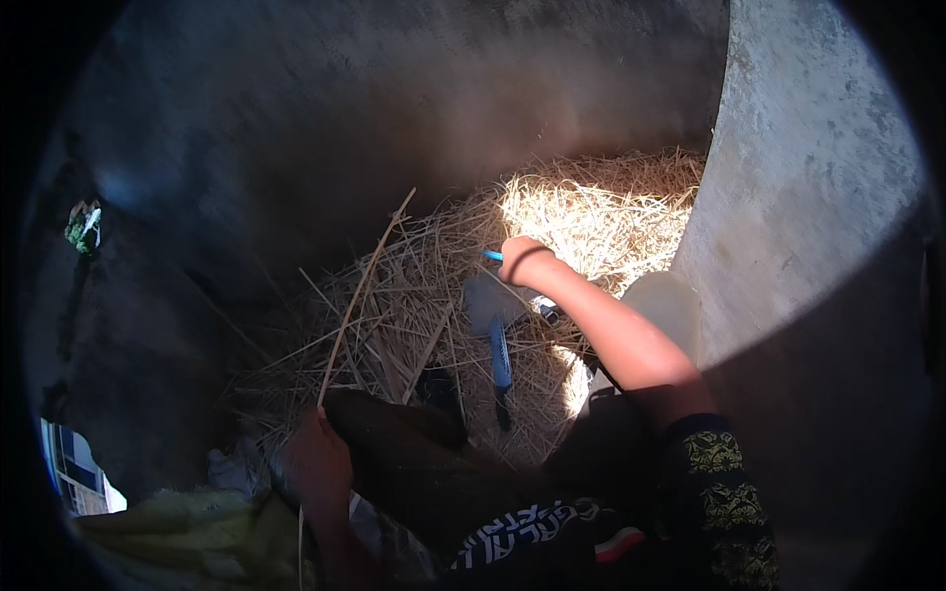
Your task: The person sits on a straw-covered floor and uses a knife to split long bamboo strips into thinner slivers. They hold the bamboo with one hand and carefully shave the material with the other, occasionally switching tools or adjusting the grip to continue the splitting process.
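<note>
My left hand [317,455], in shadow at the lower left, is closed around a long thin strip [363,286] that looks like split bamboo or reed. The strip slants up and away from my fingers, and its tail runs down below the hand. My right arm reaches forward over the straw, and my right hand [527,261] is closed on a blue stick-like thing [493,255]. Only a short blue end sticks out; my fist hides the rest, so its kind is unclear. Below that hand lies a long blue-grey object [501,357] with a dark lower end.
Loose straw and thin strips [404,315] cover the ground before me, brightly sunlit [601,212] at the far side. A curved grey wall [345,108] surrounds it, with a pale wall section [798,167] at right. Yellowish-green cloth [197,532] lies at lower left.
</note>
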{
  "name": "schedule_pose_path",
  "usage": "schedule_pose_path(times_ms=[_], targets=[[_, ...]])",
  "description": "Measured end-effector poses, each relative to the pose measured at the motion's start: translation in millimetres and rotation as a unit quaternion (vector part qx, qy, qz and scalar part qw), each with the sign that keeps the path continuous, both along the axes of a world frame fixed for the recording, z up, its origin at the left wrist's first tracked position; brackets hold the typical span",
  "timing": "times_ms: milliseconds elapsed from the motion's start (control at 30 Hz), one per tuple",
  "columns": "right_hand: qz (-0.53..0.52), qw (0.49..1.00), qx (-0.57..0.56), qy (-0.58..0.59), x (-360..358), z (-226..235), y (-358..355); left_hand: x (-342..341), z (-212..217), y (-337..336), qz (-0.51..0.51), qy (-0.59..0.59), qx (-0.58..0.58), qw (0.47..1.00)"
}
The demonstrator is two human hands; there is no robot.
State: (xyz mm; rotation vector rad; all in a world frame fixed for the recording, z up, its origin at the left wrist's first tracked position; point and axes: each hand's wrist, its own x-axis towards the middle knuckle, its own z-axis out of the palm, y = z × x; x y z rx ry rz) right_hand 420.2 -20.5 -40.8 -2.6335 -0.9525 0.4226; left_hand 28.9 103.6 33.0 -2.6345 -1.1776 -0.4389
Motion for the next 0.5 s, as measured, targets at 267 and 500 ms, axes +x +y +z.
schedule_pose_path(times_ms=[267,500], targets=[[0.048,0.985,-0.121,0.109,-105.5,-196.8,-26.1,80.5,22.5,77.3,-0.195,0.056,0.133,0.97],[-0.181,0.982,0.045,-0.001,-73.4,-212.1,-39.3,116.8,11.3,47.7,-0.087,0.105,-0.122,0.983]])
